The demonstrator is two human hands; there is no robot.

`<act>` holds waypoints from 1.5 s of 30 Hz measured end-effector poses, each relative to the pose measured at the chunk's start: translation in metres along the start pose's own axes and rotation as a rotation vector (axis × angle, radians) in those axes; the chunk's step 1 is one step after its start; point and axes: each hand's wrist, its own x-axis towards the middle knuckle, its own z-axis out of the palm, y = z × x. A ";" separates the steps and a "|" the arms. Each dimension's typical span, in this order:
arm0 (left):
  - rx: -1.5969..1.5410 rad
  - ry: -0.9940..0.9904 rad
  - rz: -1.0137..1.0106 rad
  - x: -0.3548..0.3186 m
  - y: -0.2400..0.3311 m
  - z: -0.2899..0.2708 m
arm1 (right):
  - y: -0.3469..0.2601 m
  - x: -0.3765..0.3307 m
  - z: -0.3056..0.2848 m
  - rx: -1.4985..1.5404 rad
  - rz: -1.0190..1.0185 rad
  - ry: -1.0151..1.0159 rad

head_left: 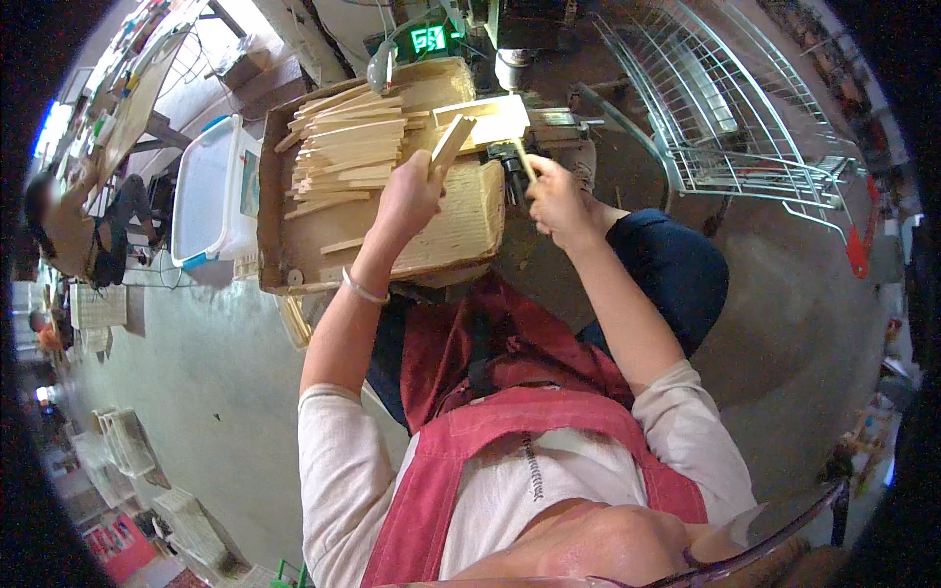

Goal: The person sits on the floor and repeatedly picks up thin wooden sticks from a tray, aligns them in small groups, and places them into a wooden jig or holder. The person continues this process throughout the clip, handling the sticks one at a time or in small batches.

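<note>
Far left: another person [69,230] seated at a cluttered side bench, well apart from the worker.
Bin: white plastic tub w/ blue trim [211,196], just beside the work surface's left edge.
Surface: brown cardboard-lined tray [279,211] in front of the worker, its wall up on the left.
Stack: pile of thin pale wood strips [343,147] lying flat on the tray, ends fanned out leftwards.
Pad: ribbed tan board [461,220] at the near right of the tray, under both hands.
Left hand [412,196]: fingers closed round a short wood strip [451,142], held tilted, top end up near the flat block; bangle on the wrist.
Block: pale flat wood piece [495,118] sitting at the machine, just past the strip's tip.
Right hand [554,196]: closed on a thin stick [524,157], angled up twd the block & a dark metal fitting.
Right side: wire trolley [745,118] w/ red handle, on the concrete floor, well apart.
Worker: red apron, pale long sleeves.
</note>
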 end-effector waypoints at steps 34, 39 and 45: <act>0.876 0.250 0.419 0.135 0.027 0.042 | 0.035 0.025 -0.012 -0.369 -0.446 0.253; 0.808 0.231 0.277 0.139 0.031 0.046 | 0.049 0.036 -0.010 -0.337 -0.527 0.345; 0.344 0.685 0.470 0.076 0.013 0.066 | 0.042 0.032 -0.008 -0.326 -0.477 0.349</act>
